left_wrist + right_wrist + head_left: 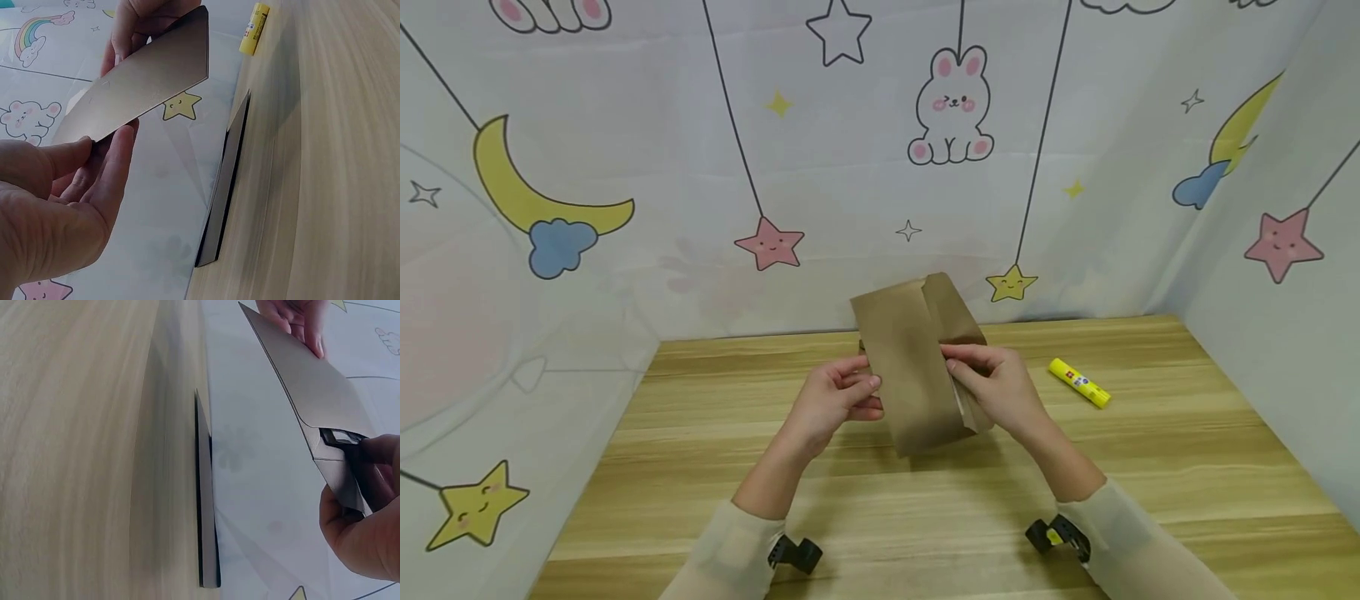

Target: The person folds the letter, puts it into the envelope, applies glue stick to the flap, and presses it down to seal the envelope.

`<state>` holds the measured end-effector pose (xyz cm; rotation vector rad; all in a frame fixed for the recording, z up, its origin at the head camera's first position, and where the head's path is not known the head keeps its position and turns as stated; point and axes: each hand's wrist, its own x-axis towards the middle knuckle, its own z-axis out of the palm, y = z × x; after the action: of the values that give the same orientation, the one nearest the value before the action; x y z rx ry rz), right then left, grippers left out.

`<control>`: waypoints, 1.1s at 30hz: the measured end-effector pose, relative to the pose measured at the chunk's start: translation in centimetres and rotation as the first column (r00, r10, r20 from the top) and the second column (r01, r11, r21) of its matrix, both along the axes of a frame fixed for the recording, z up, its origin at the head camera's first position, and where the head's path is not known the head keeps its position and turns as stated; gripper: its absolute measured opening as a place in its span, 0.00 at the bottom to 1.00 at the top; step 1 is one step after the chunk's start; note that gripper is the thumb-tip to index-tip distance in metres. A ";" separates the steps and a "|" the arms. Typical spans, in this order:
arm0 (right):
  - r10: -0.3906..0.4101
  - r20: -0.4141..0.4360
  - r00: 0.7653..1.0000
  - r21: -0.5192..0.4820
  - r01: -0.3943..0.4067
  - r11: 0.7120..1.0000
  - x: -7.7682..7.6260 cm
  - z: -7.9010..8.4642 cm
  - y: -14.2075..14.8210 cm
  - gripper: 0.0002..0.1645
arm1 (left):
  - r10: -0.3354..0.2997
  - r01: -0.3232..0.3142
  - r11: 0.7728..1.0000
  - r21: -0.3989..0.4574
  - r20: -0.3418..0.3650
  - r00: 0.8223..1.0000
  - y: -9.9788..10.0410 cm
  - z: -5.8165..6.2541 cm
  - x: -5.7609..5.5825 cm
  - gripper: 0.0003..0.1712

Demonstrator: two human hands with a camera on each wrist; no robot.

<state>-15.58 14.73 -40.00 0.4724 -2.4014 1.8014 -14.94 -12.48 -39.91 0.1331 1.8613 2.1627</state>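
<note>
A folded piece of brown paper (906,367) is held up above the table, tilted, with a flap (958,312) along its right side. My left hand (838,396) grips its left edge, thumb in front and fingers behind. At the flap side, my right hand (1000,385) pinches the paper between thumb and fingers. The right wrist view shows a gap between the paper's layers (340,434) by the right thumb. From the left wrist view, the broad back face of the paper (147,78) looks smooth, with its far corner near the right hand (147,22).
A yellow glue stick (1079,382) lies on the wooden table (700,467), right of the hands. Another flat brown folded piece (228,181) lies at the table's back edge, mostly hidden behind the held paper in the head view. A printed white curtain (850,167) hangs behind.
</note>
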 end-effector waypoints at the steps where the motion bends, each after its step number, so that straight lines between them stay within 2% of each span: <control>1: 0.008 0.003 1.000 0.000 -0.008 1.000 0.0 0.0 0.0 0.15 | -0.002 0.002 1.000 0.004 0.005 1.000 0.0 0.0 0.0 0.32; 8: 0.031 0.059 0.998 -0.042 -0.029 0.999 -0.3 -0.1 0.3 0.12 | -0.019 0.019 0.999 0.027 0.022 1.000 0.1 0.0 0.1 0.32; 17: 0.029 0.046 0.999 0.030 -0.030 0.999 -0.3 0.4 0.3 0.10 | 0.034 -0.035 0.999 0.021 0.027 0.999 0.2 0.3 0.1 0.31; 26: 0.057 0.067 0.996 0.053 -0.061 0.997 -0.1 0.7 0.4 0.10 | 0.036 -0.036 0.999 -0.023 0.003 0.999 0.0 0.5 0.1 0.32; 33: 0.075 0.045 0.996 0.054 -0.077 0.996 -0.2 0.5 0.3 0.11 | -0.015 0.015 1.000 -0.007 -0.037 0.999 0.2 0.5 0.0 0.19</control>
<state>-15.73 15.05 -39.50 0.5432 -2.5010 1.7957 -14.92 -12.31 -39.44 0.1868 1.8815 2.1584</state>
